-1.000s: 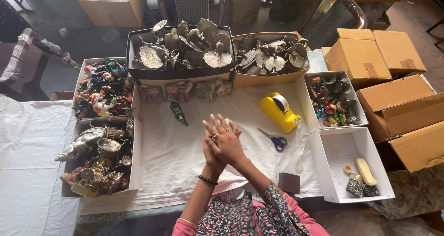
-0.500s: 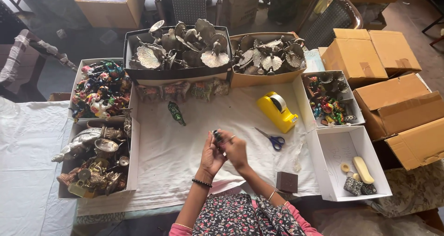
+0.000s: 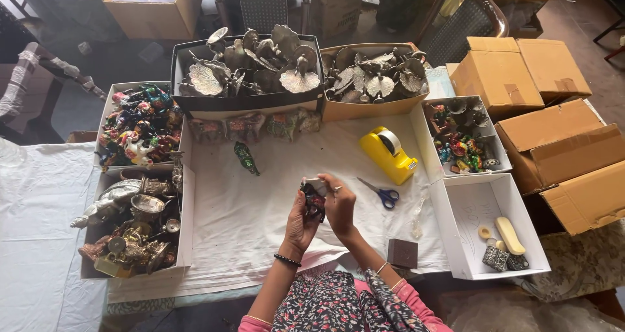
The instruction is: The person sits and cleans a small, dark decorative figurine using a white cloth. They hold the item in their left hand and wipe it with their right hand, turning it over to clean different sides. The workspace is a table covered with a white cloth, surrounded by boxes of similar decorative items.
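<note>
Spreading across most of the view, a bench (image 3: pixel 247 241) draped in white cloth carries open boxes of figurines, with the yellow tape dispenser (image 3: pixel 388 154) near its middle serving as the marker for everything else. Right of the dispenser, off the cloth, plain brown cartons (image 3: pixel 553 143) stand stacked together. Behind the dispenser and to its left, a dark tray (image 3: pixel 250 103) holds silver-grey fan-tailed bird figures; directly behind the dispenser, a tan box (image 3: pixel 364 107) holds more of the same. Far left of the dispenser, one white box (image 3: pixel 107 120) is packed with brightly painted figures, and in front of that a second white box (image 3: pixel 182 241) holds silver and brass-toned metalware. Just right of the dispenser, a white box (image 3: pixel 423 137) contains small coloured pieces; in front of that, another white box (image 3: pixel 456 234) holds a few pale and dark items.

In front of the dispenser and slightly left, the person's left hand (image 3: pixel 301 224) and right hand (image 3: pixel 340 205) meet above the cloth, both closed in a shared grip around a small dark painted figurine (image 3: pixel 314 198). A green figurine (image 3: pixel 246 158) lies on the cloth left of the dispenser. Blue-handled scissors (image 3: pixel 383 194) rest just in front of the dispenser, and a small dark square box (image 3: pixel 402 252) sits farther forward, near the bench edge.
</note>
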